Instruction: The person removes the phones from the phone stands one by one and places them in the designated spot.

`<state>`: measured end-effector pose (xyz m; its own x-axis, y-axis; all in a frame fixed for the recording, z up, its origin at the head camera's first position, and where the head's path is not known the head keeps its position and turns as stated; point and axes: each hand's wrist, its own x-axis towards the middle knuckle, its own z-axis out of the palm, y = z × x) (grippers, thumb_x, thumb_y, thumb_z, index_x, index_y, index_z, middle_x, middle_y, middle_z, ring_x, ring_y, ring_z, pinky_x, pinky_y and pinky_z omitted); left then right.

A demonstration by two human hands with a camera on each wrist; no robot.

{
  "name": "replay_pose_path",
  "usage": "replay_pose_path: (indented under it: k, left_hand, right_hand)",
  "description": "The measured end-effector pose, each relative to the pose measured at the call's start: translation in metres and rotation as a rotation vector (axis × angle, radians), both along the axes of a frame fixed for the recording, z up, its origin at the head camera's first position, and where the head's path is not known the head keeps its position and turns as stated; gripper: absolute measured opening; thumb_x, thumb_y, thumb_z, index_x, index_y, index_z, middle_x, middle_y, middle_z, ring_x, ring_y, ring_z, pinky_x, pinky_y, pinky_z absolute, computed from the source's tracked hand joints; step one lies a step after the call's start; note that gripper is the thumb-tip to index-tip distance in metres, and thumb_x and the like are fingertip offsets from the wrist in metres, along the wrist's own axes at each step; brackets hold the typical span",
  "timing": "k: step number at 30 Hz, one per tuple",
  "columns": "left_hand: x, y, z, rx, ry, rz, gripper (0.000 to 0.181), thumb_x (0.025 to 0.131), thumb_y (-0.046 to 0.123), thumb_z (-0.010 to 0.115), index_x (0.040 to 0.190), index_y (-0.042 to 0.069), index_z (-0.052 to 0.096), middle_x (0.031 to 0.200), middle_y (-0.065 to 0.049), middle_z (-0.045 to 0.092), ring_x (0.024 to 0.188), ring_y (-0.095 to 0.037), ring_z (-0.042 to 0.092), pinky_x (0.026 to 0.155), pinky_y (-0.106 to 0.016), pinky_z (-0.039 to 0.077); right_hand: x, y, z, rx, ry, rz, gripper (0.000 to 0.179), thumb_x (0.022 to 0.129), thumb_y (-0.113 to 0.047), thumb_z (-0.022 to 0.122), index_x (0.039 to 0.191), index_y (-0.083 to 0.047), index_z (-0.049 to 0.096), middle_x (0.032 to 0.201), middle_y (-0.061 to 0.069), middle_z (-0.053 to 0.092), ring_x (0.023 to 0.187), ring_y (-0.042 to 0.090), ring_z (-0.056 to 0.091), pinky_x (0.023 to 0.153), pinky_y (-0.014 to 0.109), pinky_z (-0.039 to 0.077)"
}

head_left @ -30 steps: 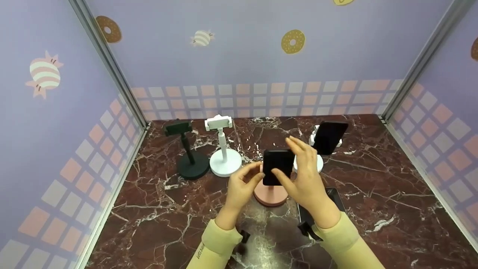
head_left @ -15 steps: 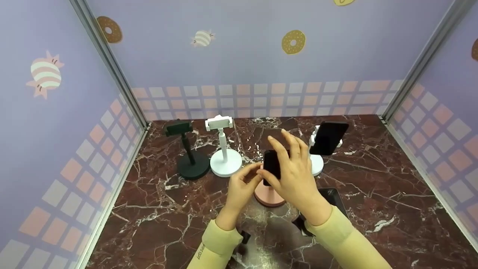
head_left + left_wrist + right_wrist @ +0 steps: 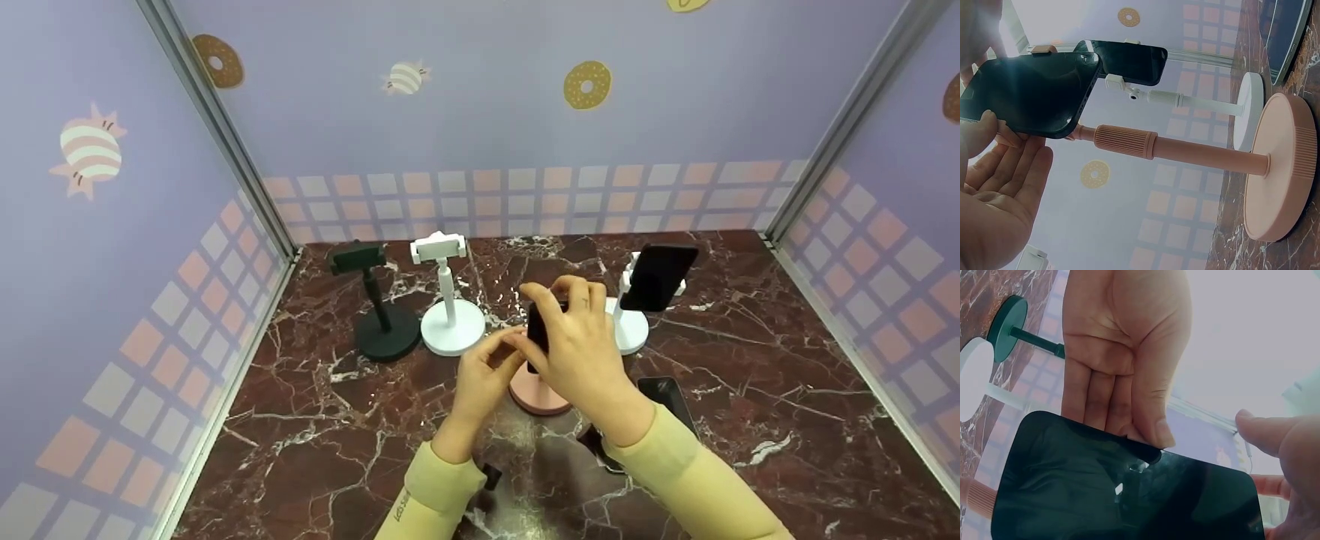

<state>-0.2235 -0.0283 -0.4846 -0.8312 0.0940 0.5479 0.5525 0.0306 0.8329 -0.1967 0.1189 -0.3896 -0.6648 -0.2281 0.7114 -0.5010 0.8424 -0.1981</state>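
Observation:
A black smartphone (image 3: pixel 535 337) sits upright in the clamp of a pink phone stand (image 3: pixel 1207 157). In the head view my left hand (image 3: pixel 480 379) is at the phone's left edge. The left wrist view shows its thumb and fingers pinching the pink clamp arm (image 3: pixel 1009 135) there. My right hand (image 3: pixel 581 345) is in front of the phone, hiding much of it. Its bent fingers reach over the phone's top end, and its thumb (image 3: pixel 1264 433) looks apart from the screen in the right wrist view. Whether those fingers grip the phone is hidden.
A black stand (image 3: pixel 386 330) and a white stand (image 3: pixel 452 322) are at the back left. Another white stand (image 3: pixel 630 330) holds a dark phone (image 3: pixel 660 277) at the back right. A further phone (image 3: pixel 664 397) lies on the marble table (image 3: pixel 315 450) beside my right forearm.
My right hand has moved left across the phone, covering more of it, and its fingers have bent over the top. The left hand stays at the phone's left edge.

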Motion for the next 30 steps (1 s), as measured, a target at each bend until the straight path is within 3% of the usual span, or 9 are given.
replay_pose_path:
  k: [11,18,30]
  left_hand:
    - [0.000,0.000,0.000,0.022,0.025,-0.020,0.027,0.091,0.000,0.073,0.116,-0.011,0.070,0.111,-0.028,0.074,0.095,-0.011,0.071,0.082,-0.027,0.061]
    - [0.001,0.000,0.003,0.049,-0.050,-0.040,0.027,0.091,-0.004,0.072,0.116,-0.013,0.069,0.108,-0.030,0.073,0.098,-0.009,0.070,0.088,-0.027,0.061]
    - [0.002,-0.002,0.004,0.041,-0.071,-0.067,0.026,0.092,-0.006,0.070,0.116,-0.017,0.066,0.108,-0.031,0.072,0.100,-0.010,0.071,0.089,-0.033,0.062]
  right_hand:
    - [-0.001,-0.007,0.000,0.057,-0.038,-0.102,0.056,0.085,-0.043,0.083,0.122,-0.015,0.052,0.100,0.017,0.049,0.094,0.037,0.042,0.053,0.043,0.044]
    - [-0.003,-0.011,-0.001,0.089,-0.035,-0.168,0.052,0.084,-0.040,0.084,0.110,-0.008,0.052,0.099,0.018,0.046,0.094,0.039,0.041,0.055,0.044,0.044]
    - [-0.007,-0.017,-0.009,0.080,0.045,-0.242,0.054,0.079,-0.038,0.087,0.103,-0.007,0.050,0.101,0.020,0.049,0.095,0.040,0.043,0.056,0.043,0.043]
